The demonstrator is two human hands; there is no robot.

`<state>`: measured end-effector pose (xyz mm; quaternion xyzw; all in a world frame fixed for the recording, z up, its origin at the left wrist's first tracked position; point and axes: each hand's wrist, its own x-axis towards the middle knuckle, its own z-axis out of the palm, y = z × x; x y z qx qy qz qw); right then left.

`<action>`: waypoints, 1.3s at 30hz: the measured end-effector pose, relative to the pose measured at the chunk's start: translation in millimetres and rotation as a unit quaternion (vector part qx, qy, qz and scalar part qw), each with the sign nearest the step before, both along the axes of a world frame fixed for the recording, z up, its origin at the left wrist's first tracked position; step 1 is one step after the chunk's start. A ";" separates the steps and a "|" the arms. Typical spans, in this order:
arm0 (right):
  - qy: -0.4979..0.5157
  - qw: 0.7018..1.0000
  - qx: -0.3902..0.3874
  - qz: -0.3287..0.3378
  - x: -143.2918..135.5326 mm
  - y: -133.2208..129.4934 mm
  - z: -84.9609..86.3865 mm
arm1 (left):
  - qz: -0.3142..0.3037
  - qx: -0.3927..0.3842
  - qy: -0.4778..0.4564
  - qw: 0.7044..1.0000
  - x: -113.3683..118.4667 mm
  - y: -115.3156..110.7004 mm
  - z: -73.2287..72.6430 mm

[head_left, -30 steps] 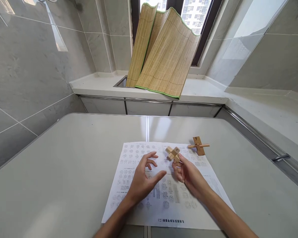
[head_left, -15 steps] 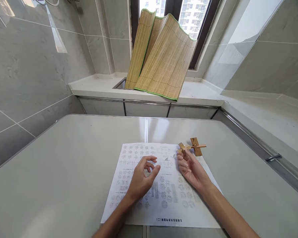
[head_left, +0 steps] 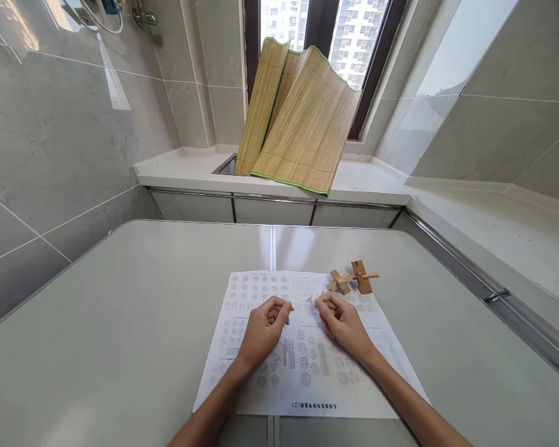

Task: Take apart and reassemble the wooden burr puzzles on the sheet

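A printed paper sheet (head_left: 317, 397) with rows of small diagrams lies on the pale table (head_left: 97, 323). Over its middle, my left hand (head_left: 266, 321) has its fingers curled, thumb against the forefinger; whether anything small is between them cannot be made out. My right hand (head_left: 342, 320) is pinched closed over the sheet to the right, its fingertips pointing left, and what it may hold is too small to name. Just beyond it, a wooden star-shaped puzzle (head_left: 340, 282) rests at the sheet's far right corner, beside a wooden plate with a rod (head_left: 363, 277) through it.
A bamboo mat (head_left: 307, 124) with green edging stands folded on the white ledge (head_left: 382, 186) before the window. Tiled walls (head_left: 65, 124) rise at both sides. A metal rail (head_left: 461, 264) runs along the right side of the table.
My right hand has moved left and nearer, away from the star-shaped puzzle, and turned palm down. My left hand's fingers have closed. The view has tilted slightly upward.
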<state>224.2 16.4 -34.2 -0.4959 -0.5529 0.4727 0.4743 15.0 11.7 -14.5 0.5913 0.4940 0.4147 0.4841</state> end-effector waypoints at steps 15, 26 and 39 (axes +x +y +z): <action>-0.058 0.998 0.012 -0.024 5.5 6.0 -16.3 | 0.009 -0.001 0.016 1.000 -0.1 -3.0 -0.3; -0.043 0.999 0.010 -0.024 3.8 9.7 -11.1 | -0.008 -0.011 0.071 0.997 1.5 4.0 5.6; -0.012 1.000 0.000 -0.028 3.9 10.6 -6.3 | 0.005 -0.007 0.075 0.997 3.6 1.7 12.2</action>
